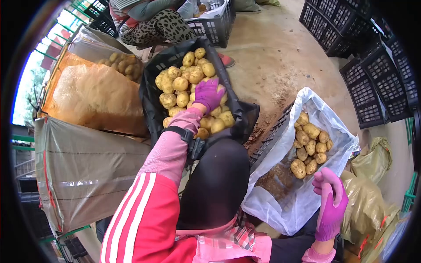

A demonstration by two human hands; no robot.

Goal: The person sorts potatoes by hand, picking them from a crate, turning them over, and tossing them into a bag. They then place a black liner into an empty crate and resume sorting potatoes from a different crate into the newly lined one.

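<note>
My left hand (209, 95), in a purple glove, reaches palm down onto the heap of yellow potatoes (180, 83) in a crate lined with black plastic (151, 103). Its thumb and fingers are around a potato (222, 90) at the right side of the heap, partly hidden by the glove. On the right, my right hand (331, 204), gloved the same way, hovers over the near right edge of a crate lined with white plastic (258, 199). Its fingers are loosely bent, apart from the thumb, and nothing shows in them. Several soil-marked potatoes (311, 142) lie in that crate, with loose soil beside them.
An orange mesh sack (94, 98) and a grey covered stack (87, 166) stand at the left. Black crates (381, 74) are stacked at the right. Olive sacks (366, 204) lie by my right hand. Another person (153, 26) sits beyond the potatoes, near another crate (215, 26).
</note>
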